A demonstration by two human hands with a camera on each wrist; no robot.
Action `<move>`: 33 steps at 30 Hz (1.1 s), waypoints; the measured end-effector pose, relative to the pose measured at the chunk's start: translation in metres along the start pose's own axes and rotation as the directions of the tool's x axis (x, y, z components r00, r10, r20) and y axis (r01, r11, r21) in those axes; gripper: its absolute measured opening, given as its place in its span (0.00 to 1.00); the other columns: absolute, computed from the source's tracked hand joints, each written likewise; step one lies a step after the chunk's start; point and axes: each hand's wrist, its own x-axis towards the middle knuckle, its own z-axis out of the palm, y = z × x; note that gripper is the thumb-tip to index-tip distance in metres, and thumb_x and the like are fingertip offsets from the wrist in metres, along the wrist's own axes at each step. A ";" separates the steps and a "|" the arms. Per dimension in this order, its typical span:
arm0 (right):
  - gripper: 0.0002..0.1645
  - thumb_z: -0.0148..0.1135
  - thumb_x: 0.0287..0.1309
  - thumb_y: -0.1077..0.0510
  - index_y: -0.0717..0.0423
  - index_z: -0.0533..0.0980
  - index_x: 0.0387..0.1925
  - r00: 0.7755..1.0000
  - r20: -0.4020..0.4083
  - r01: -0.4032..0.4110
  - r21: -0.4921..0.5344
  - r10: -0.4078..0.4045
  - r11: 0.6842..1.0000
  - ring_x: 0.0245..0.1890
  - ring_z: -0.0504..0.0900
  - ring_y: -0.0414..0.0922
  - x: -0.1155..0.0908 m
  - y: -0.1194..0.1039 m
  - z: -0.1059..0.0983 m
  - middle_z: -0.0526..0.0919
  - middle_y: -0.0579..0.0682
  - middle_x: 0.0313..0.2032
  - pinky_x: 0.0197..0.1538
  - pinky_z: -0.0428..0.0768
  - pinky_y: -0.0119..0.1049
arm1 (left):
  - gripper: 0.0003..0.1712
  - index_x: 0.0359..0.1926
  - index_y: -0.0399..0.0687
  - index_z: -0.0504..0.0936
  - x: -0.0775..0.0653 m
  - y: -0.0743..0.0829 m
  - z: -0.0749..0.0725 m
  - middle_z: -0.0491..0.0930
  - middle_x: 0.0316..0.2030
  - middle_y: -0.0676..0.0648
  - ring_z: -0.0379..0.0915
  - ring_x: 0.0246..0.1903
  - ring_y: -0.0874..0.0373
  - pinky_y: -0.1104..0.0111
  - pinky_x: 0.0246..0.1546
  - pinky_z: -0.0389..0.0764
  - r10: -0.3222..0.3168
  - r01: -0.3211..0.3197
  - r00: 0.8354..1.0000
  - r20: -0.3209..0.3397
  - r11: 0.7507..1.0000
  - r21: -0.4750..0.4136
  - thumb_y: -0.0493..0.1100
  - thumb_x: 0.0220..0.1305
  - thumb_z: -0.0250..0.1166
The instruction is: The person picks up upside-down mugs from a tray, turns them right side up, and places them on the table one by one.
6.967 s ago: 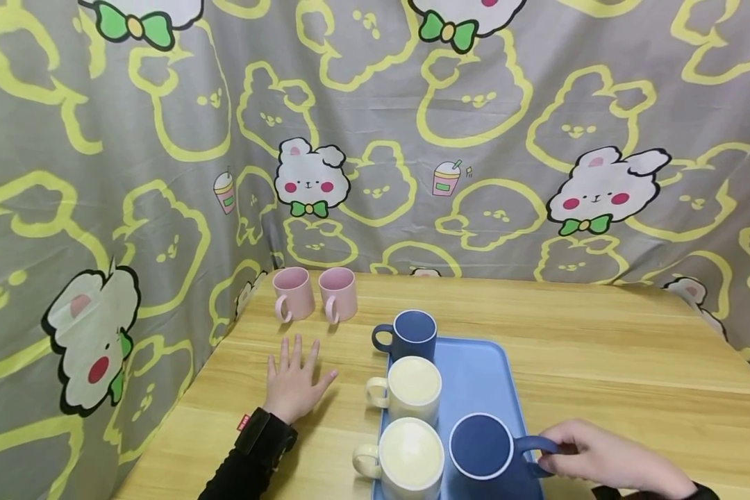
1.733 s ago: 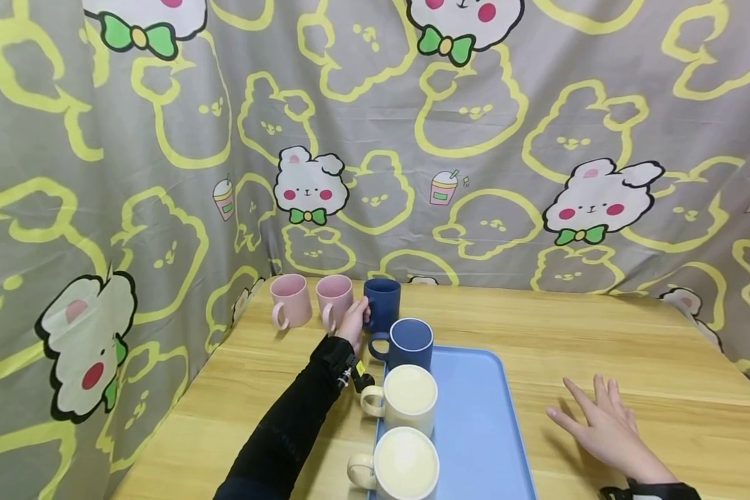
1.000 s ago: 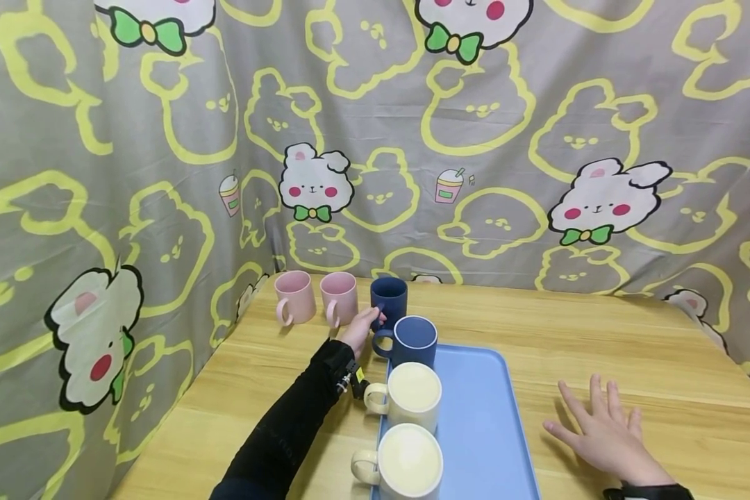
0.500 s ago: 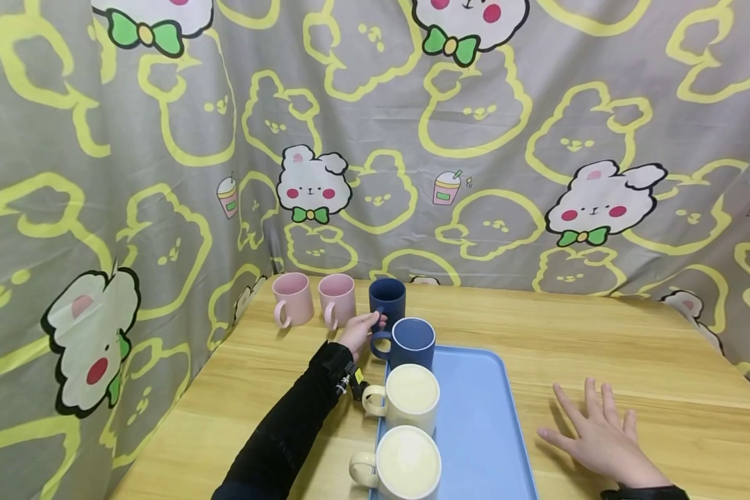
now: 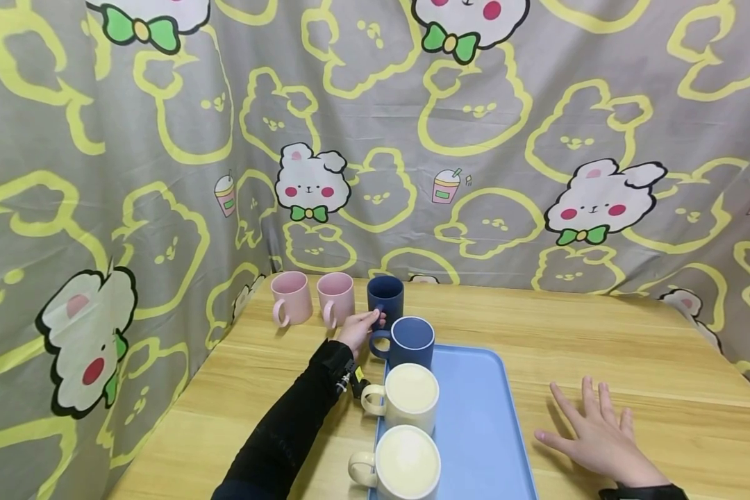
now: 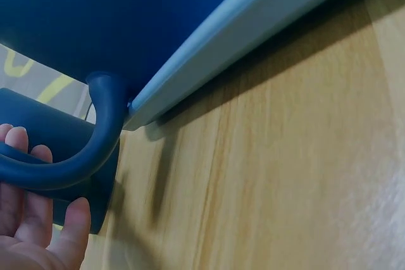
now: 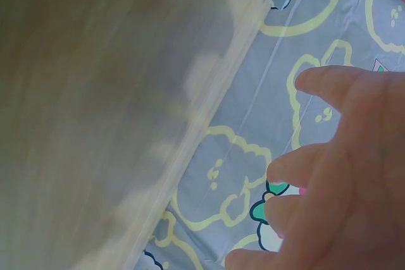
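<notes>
Left hand (image 5: 357, 333) grips far blue mug (image 5: 391, 297) by handle; nearer pink mug (image 5: 344, 295) at its 9 o'clock. Right hand (image 5: 600, 441), fingers spread, at 3 o'clock of blue tray (image 5: 475, 417).

The left arm (image 5: 275, 423) stretches toward one o'clock, its left hand (image 5: 356, 332) curling the fingers. At four o'clock, the right hand (image 5: 603, 441) spreads wide, thumb toward ten o'clock.
</notes>
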 end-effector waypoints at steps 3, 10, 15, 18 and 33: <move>0.56 0.59 0.58 0.33 0.60 0.49 0.74 1.000 0.004 -0.001 0.011 0.001 1.000 0.65 0.21 0.76 -0.001 0.000 0.000 0.33 0.85 0.65 0.53 0.23 0.78 | 0.20 0.51 0.22 0.78 0.001 -0.001 -0.001 0.82 0.45 0.34 0.77 0.50 0.42 0.56 0.55 0.74 0.020 -0.020 1.000 -0.004 1.000 0.013 0.40 0.72 0.56; 0.56 0.60 0.58 0.33 0.63 0.50 0.73 1.000 0.015 -0.008 0.036 0.007 0.999 0.64 0.20 0.76 0.001 -0.001 0.000 0.32 0.85 0.65 0.53 0.21 0.77 | 0.24 0.53 0.25 0.78 -0.007 0.009 -0.013 0.78 0.52 0.31 0.72 0.56 0.41 0.53 0.58 0.72 0.058 -0.056 0.998 -0.006 0.974 0.221 0.46 0.73 0.55; 0.56 0.59 0.59 0.33 0.62 0.50 0.73 1.000 0.006 -0.007 0.039 0.007 0.999 0.64 0.20 0.77 0.001 -0.002 0.001 0.32 0.85 0.65 0.53 0.19 0.76 | 0.29 0.60 0.27 0.73 -0.027 0.017 -0.032 0.73 0.58 0.31 0.67 0.60 0.39 0.50 0.63 0.64 0.110 -0.134 0.991 0.077 0.824 0.550 0.50 0.76 0.48; 0.56 0.59 0.58 0.32 0.62 0.50 0.73 1.000 0.000 -0.008 0.033 0.008 0.999 0.64 0.21 0.77 0.001 -0.002 0.001 0.32 0.84 0.66 0.53 0.19 0.76 | 0.29 0.61 0.25 0.70 -0.047 0.015 -0.046 0.67 0.62 0.27 0.60 0.64 0.34 0.45 0.65 0.59 0.156 -0.230 0.973 0.170 0.679 0.697 0.48 0.76 0.48; 0.56 0.57 0.60 0.32 0.58 0.45 0.75 1.000 -0.018 -0.003 -0.013 0.003 1.000 0.64 0.22 0.78 0.000 -0.005 0.002 0.32 0.84 0.66 0.53 0.21 0.77 | 0.39 0.72 0.46 0.62 -0.124 0.012 -0.108 0.50 0.72 0.31 0.37 0.71 0.32 0.33 0.63 0.36 0.143 -0.178 0.976 0.165 0.086 0.980 0.63 0.69 0.52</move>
